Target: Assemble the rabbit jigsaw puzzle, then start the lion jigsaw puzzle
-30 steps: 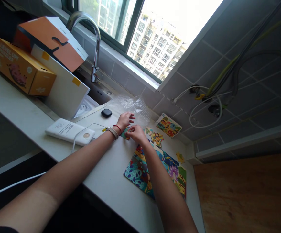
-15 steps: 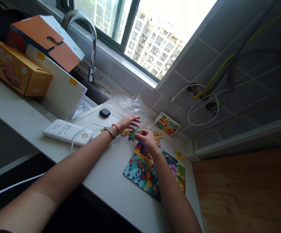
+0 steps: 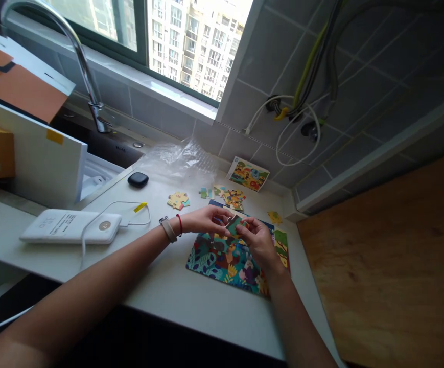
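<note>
Between both hands, a green jigsaw puzzle piece (image 3: 233, 225) is held above the puzzle board. My left hand (image 3: 210, 221) pinches its left side, and my right hand (image 3: 258, 238) grips its right side. Under them lies the colourful puzzle board (image 3: 214, 260), showing animals and leaves; my right wrist and forearm cover part of it. Loose puzzle pieces (image 3: 234, 199) sit in a cluster behind the board. A pale yellow puzzle piece (image 3: 178, 200) rests to the left, and a single yellow piece (image 3: 274, 217) lies at the right.
A picture card (image 3: 248, 174) leans near the tiled wall. Clear plastic wrap (image 3: 183, 158) lies by the sink. A black case (image 3: 138, 179) and a white power bank (image 3: 72, 227) with a cable are at the left. Boxes (image 3: 30, 148) stand beside the tap (image 3: 91, 97).
Both hands have come back from the loose pieces to above the board, now with the green piece between them. The view has shifted to the right.
</note>
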Demonstrator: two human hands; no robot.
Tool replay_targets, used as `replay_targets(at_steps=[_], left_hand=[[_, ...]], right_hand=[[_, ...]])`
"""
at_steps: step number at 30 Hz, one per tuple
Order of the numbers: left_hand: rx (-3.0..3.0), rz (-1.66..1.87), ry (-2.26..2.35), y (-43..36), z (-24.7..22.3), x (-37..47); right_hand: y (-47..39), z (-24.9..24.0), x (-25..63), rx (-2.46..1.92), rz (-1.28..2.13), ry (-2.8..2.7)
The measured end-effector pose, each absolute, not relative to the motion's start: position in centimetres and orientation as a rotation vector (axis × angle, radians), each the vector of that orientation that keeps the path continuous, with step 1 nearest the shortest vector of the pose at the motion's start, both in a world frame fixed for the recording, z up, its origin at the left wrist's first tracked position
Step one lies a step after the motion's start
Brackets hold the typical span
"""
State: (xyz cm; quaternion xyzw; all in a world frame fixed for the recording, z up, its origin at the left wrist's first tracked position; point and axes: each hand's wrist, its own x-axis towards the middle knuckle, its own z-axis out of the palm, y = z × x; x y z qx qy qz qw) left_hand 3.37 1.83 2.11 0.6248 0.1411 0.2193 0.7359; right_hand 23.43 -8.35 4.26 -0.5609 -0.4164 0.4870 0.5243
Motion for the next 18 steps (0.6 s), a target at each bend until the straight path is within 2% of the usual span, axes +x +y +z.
replay_targets(at_steps=[6,18], left_hand=[[1.33,0.565,0.453,0.6,1.3,4.6],[1.182,0.642,0.623,0.0,2.7,4.6]], right_hand=[[-8.6,3.5,24.1,-1.224,1.131,-0.801],[-8.6,3.4,24.2,-1.149,1.151,-0.56]])
